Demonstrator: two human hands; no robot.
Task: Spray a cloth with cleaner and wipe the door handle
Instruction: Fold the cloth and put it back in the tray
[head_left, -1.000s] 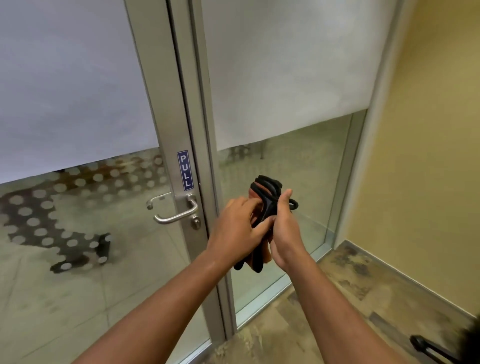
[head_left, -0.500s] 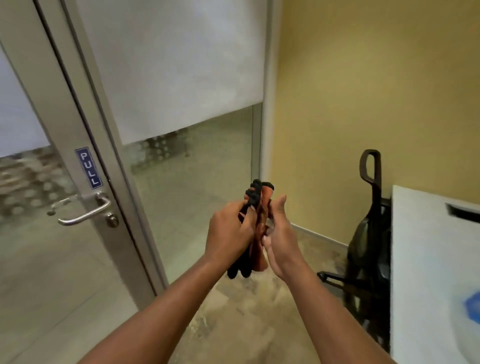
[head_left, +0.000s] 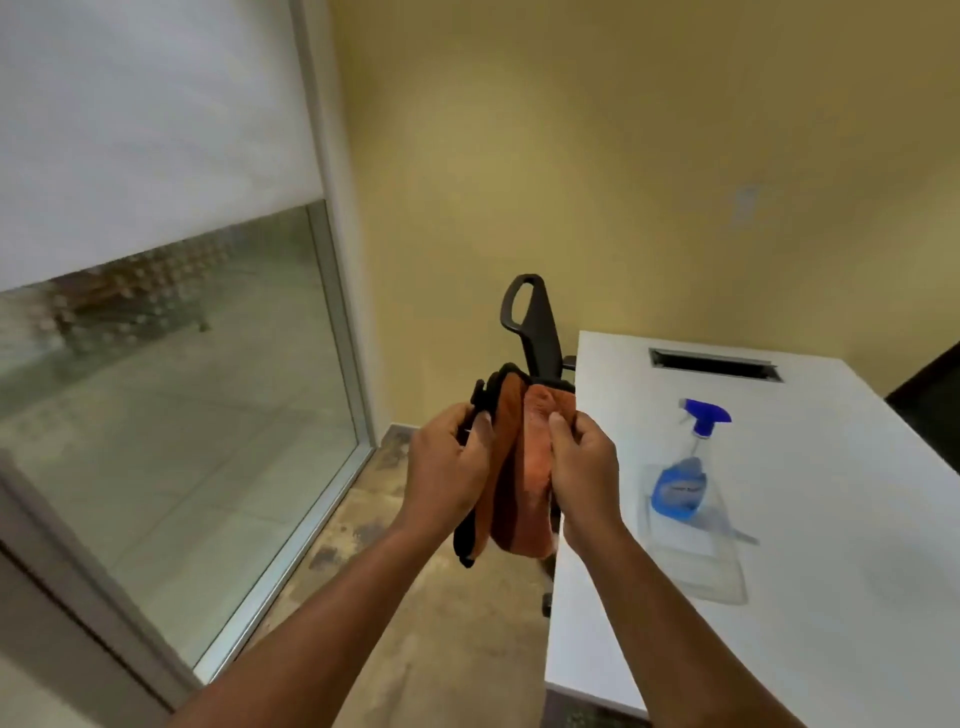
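White table, spray bottle lying on it

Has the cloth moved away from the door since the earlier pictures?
Cannot tell. The head camera turned right, so the door handle left the view. The cloth, gripped by both hands, now shows beside the white table with the spray bottle.

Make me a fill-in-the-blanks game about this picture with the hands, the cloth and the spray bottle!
1. Both hands, the left hand and the right hand, hold an orange and black ____.
2. The spray bottle has a nozzle colored ____.
3. The spray bottle rests on the white ____.
4. Behind the cloth rises a black chair, against a wall colored ____.

Missing words: cloth; blue; table; yellow
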